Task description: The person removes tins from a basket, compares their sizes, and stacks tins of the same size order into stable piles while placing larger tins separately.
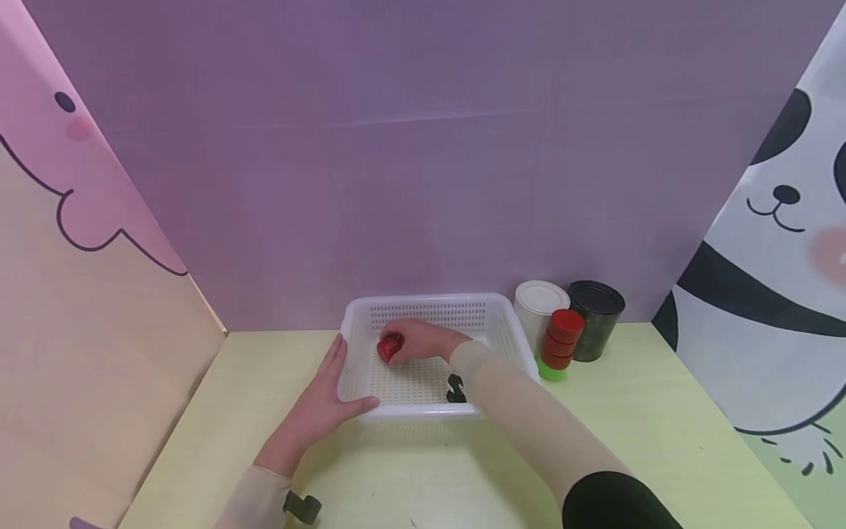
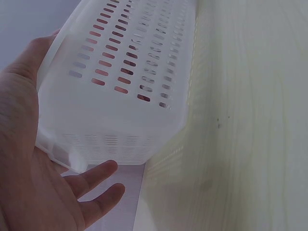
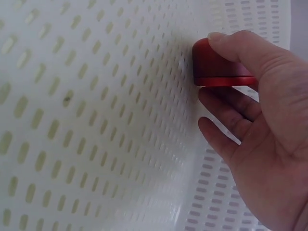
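Observation:
A white perforated plastic basket [image 1: 507, 345] stands on the table. My left hand [image 1: 317, 400] rests around its near left corner, the thumb on the front rim and fairly straight fingers along the left side. In the left wrist view two fingertips [image 2: 113, 190] stand off the basket's wall. Inside the basket my right hand [image 1: 423, 339] pinches a small red round container [image 3: 219, 62] with a thin band around one end. The thumb lies on one face and fingers on the opposite one, close over the perforated floor, left of the middle.
Right of the basket, a stack of red round pieces [image 1: 562, 339] stands on a green one [image 1: 552, 371]. Behind it are a white can [image 1: 538, 301] and a dark lidded can [image 1: 596, 319]. A purple backdrop [image 1: 423, 184] rises behind the pale table [image 1: 410, 477].

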{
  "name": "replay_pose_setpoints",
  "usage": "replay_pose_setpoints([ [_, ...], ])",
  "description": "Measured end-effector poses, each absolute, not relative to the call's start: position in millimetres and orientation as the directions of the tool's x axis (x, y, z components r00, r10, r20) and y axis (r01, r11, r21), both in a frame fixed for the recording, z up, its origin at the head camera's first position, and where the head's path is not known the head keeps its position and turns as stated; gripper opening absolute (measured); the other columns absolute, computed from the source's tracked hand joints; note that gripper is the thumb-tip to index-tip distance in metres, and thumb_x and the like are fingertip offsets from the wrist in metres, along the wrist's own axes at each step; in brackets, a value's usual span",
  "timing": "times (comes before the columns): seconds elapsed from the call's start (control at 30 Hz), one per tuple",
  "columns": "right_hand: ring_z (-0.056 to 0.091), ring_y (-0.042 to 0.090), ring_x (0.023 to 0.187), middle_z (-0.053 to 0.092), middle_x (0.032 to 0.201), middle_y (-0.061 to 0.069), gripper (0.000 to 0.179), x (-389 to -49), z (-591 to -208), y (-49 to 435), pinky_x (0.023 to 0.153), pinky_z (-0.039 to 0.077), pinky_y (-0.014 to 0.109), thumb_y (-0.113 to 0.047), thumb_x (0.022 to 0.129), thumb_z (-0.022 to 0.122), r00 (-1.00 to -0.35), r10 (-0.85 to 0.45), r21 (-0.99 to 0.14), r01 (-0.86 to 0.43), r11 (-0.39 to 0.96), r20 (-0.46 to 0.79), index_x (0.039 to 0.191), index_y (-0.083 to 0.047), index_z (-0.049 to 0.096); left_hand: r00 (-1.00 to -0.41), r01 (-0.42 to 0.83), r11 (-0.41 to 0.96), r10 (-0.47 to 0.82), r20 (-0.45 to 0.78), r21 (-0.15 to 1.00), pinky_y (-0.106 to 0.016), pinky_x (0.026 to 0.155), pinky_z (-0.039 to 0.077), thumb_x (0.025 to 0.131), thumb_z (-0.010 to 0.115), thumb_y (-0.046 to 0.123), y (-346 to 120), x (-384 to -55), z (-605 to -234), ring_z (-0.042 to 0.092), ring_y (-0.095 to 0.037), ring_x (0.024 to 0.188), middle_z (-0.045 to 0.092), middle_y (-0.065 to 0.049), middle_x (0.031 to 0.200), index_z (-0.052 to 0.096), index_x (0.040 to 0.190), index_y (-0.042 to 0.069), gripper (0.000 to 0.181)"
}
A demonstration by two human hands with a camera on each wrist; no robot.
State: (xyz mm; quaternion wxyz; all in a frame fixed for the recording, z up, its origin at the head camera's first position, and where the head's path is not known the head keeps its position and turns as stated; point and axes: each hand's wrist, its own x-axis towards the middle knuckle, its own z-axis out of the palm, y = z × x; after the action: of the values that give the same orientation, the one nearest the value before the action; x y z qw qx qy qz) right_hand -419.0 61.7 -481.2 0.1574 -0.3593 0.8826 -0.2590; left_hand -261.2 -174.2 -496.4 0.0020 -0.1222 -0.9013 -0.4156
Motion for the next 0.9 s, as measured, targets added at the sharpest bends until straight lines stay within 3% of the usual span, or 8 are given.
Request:
replay_pose_setpoints([
  [0.17,0.064,0.017,0.114,0.070,0.126,-0.003,0.048,-421,-479,63,0.101,0.058,0.032,-0.015,0.098,0.086,-0.709,-0.695,-0.597,-0.507,0.621,-0.120,0.143,-0.017,0.070,-0.968,0.234,0.632,0.220,0.119,0.739,-0.057,0.135,0.017,0.091,0.089,0.054,-175,-262,-498,0.006,-0.033,0.171,-0.003,-0.007,0.187,0.005,0.177,0.006,0.130],
  [0.37,0.065,0.020,0.115,0.069,0.129,0.000,0.053,-423,-477,65,0.101,0.060,0.033,-0.011,0.100,0.082,-0.699,-0.709,-0.637,-0.506,0.582,-0.093,0.150,-0.011,0.066,-0.969,0.232,0.630,0.220,0.116,0.741,-0.055,0.135,0.016,0.089,0.089,0.060,-176,-264,-501,0.005,-0.030,0.171,-0.003,-0.003,0.187,0.004,0.178,0.008,0.134],
  [0.6,0.065,0.022,0.118,0.069,0.132,0.004,0.059,-424,-472,65,0.105,0.060,0.037,-0.010,0.099,0.084,-0.699,-0.713,-0.678,-0.502,0.537,-0.048,0.153,-0.007,0.062,-0.969,0.230,0.630,0.216,0.117,0.742,-0.057,0.135,0.018,0.091,0.090,0.050,-175,-264,-500,0.005,-0.031,0.171,-0.003,-0.004,0.187,0.004,0.178,0.009,0.129],
  [0.9,0.068,0.020,0.112,0.070,0.123,0.006,0.045,-424,-467,63,0.101,0.061,0.034,-0.007,0.096,0.087,-0.718,-0.696,-0.708,-0.490,0.510,-0.005,0.135,-0.009,0.064,-0.971,0.219,0.630,0.217,0.101,0.745,-0.059,0.134,0.019,0.090,0.089,0.057,-174,-260,-494,0.006,-0.032,0.171,-0.003,-0.005,0.187,0.004,0.178,0.008,0.132],
])
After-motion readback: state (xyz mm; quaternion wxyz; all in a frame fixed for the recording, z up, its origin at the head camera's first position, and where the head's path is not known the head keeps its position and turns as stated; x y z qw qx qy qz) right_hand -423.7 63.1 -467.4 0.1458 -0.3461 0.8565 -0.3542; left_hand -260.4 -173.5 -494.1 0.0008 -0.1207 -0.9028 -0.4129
